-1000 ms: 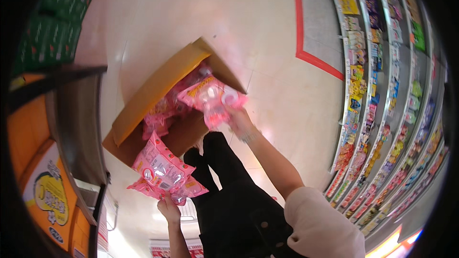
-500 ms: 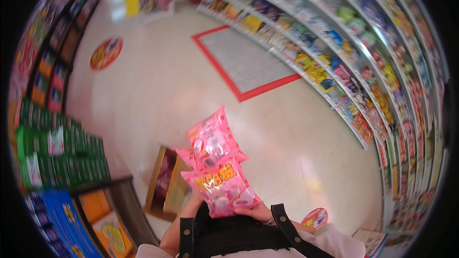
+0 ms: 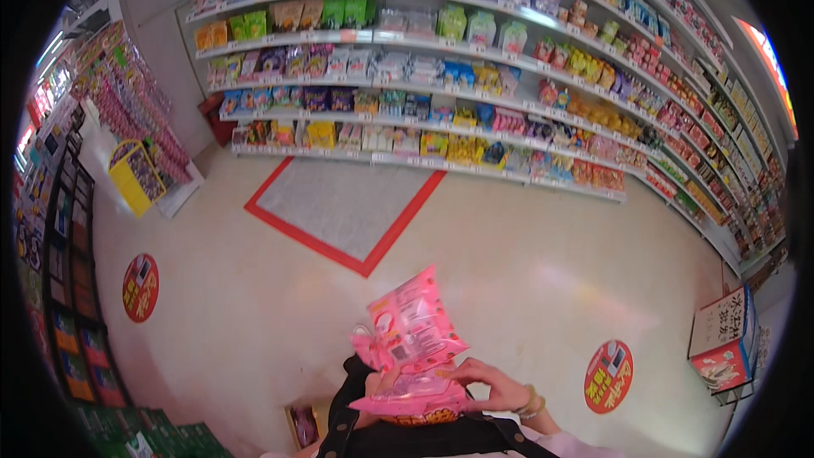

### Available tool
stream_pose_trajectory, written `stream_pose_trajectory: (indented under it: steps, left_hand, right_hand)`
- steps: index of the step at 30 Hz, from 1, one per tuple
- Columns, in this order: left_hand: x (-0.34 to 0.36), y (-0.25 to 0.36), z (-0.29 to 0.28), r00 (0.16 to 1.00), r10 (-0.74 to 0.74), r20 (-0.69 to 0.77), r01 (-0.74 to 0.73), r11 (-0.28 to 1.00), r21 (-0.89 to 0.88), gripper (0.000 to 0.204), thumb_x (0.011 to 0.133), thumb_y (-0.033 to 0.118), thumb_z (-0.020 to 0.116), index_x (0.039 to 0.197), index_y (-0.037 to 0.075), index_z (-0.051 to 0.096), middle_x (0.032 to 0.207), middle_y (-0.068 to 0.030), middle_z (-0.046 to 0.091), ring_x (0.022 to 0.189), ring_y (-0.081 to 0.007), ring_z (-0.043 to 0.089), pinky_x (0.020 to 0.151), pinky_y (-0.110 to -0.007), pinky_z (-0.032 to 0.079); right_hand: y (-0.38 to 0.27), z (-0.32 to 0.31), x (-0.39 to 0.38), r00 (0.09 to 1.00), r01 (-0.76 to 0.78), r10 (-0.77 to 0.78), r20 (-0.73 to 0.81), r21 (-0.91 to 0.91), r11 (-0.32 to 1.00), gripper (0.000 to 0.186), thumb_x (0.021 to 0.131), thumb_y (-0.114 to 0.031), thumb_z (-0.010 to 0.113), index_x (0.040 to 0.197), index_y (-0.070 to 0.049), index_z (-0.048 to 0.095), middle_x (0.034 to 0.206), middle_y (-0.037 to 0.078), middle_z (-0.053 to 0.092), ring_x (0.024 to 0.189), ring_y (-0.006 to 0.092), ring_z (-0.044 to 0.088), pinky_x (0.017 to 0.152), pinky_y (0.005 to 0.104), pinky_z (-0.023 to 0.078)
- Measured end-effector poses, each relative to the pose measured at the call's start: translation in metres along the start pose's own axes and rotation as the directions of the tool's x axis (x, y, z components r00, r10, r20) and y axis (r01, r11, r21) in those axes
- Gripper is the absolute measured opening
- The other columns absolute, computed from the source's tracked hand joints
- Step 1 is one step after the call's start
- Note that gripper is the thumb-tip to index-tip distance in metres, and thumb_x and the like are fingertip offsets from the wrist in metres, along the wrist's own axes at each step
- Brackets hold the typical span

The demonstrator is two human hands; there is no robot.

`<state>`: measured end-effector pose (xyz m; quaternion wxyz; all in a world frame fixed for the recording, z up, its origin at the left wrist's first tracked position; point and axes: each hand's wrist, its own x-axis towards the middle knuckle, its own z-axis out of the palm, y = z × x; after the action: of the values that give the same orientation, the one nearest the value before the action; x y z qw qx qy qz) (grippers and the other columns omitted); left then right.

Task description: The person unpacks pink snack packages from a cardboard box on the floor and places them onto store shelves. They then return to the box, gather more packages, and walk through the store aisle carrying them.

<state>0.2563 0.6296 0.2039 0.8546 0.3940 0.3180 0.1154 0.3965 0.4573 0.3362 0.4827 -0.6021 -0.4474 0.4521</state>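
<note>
Two shiny pink snack bags (image 3: 415,322) are held in front of my body, with another pink packet (image 3: 365,344) poking out on their left. The farther bag stands tilted up, its printed back with a barcode showing. Nearer me, the second pink bag (image 3: 407,397) is tipped so that its upper edge shows most. My left hand (image 3: 383,382) holds the bags from the left and is largely hidden by them. At the near bag's right edge, my right hand (image 3: 498,387) has its fingers bent and closed on the wrapper.
Ahead, long shelves (image 3: 373,76) of packaged snacks curve round to the right. A red-framed grey floor panel (image 3: 348,208) lies before them. An open cardboard box (image 3: 303,424) stands below left, near green cartons (image 3: 153,432). A printed box stand (image 3: 722,339) is at right.
The view has swung right toward the shelves. The bags sit lower in view, and the near one has tipped, hiding its front. My right hand has shifted onto its right edge.
</note>
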Motion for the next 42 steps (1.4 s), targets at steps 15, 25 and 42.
stream_pose_trajectory:
  steps: [15, 25, 42]
  left_hand:
    - [0.346, 0.217, 0.051, 0.891, 0.449, -0.072, -0.404, 0.855, 0.325, 0.023, 0.085, 0.016, 0.050, 0.075, -0.003, 0.060, 0.069, -0.0092, 0.061, 0.063, -0.0177, 0.055, 0.060, -0.035, 0.041]
    - [0.555, 0.357, 0.095, 0.086, 0.923, 0.374, -0.390, -0.315, 0.865, 0.016, 0.082, 0.008, 0.052, 0.091, -0.004, 0.058, 0.082, -0.0164, 0.054, 0.073, -0.0290, 0.052, 0.064, -0.035, 0.040]
    - [0.787, 0.576, 0.155, 0.699, 0.656, -0.283, -0.666, 0.742, 0.075, 0.028, 0.081, 0.019, 0.059, 0.091, -0.005, 0.051, 0.091, -0.0108, 0.051, 0.078, -0.0152, 0.051, 0.069, -0.029, 0.042]
  right_hand:
    - [-0.002, -0.230, 0.267, 0.731, 0.026, 0.154, -0.665, 0.253, 0.967, 0.019, 0.076, -0.010, 0.069, 0.090, 0.002, 0.063, 0.085, 0.005, 0.065, 0.066, 0.0093, 0.058, 0.063, 0.0233, 0.048]
    - [-0.109, -0.613, 0.509, 0.484, 0.407, -0.190, -0.854, 0.027, 0.913, 0.019, 0.084, -0.013, 0.061, 0.099, -0.001, 0.060, 0.087, 0.004, 0.064, 0.074, 0.0102, 0.060, 0.064, 0.0242, 0.049]
    - [-0.200, -1.136, 0.942, 0.296, -0.134, -0.435, -0.850, -0.488, 0.862, 0.046, 0.077, -0.033, 0.063, 0.105, 0.002, 0.058, 0.095, 0.016, 0.063, 0.085, 0.0230, 0.061, 0.073, 0.0336, 0.047]
